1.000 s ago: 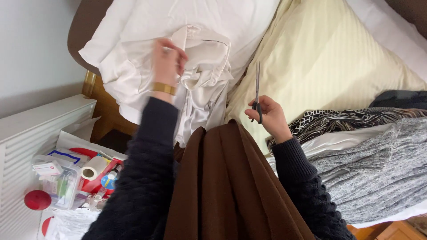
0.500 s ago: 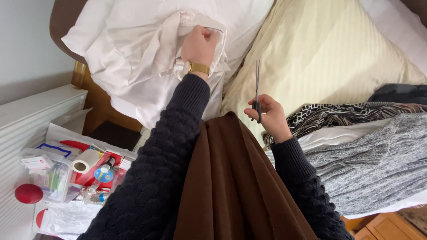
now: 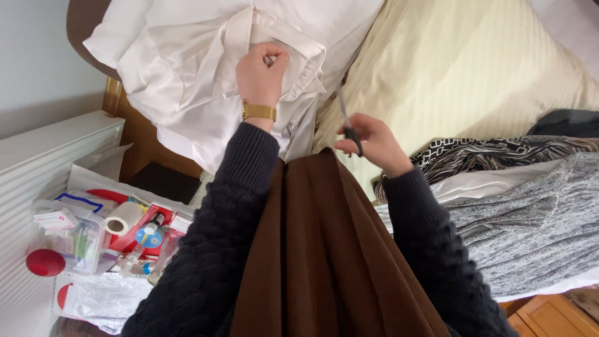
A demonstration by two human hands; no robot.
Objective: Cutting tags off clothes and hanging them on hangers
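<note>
My left hand (image 3: 261,72), with a gold watch on the wrist, presses on the collar area of a white satin garment (image 3: 187,81) that lies bunched on a white pillow. The fingers curl around a fold of the fabric. My right hand (image 3: 368,140) holds a pair of dark-handled scissors (image 3: 347,118), blades pointing up and tilted left toward the garment. A brown cloth (image 3: 324,249) drapes down over my lap between both dark knitted sleeves.
A cream striped pillow (image 3: 449,75) lies to the right. Patterned and grey garments (image 3: 530,206) are heaped at the far right. At lower left a clear box (image 3: 75,237), a tape roll (image 3: 121,218), a red ball (image 3: 45,262) and small items sit beside a white radiator (image 3: 37,162).
My left hand shifted slightly down and left on the white garment. My right hand moved left and up, tilting the scissors toward the garment.
</note>
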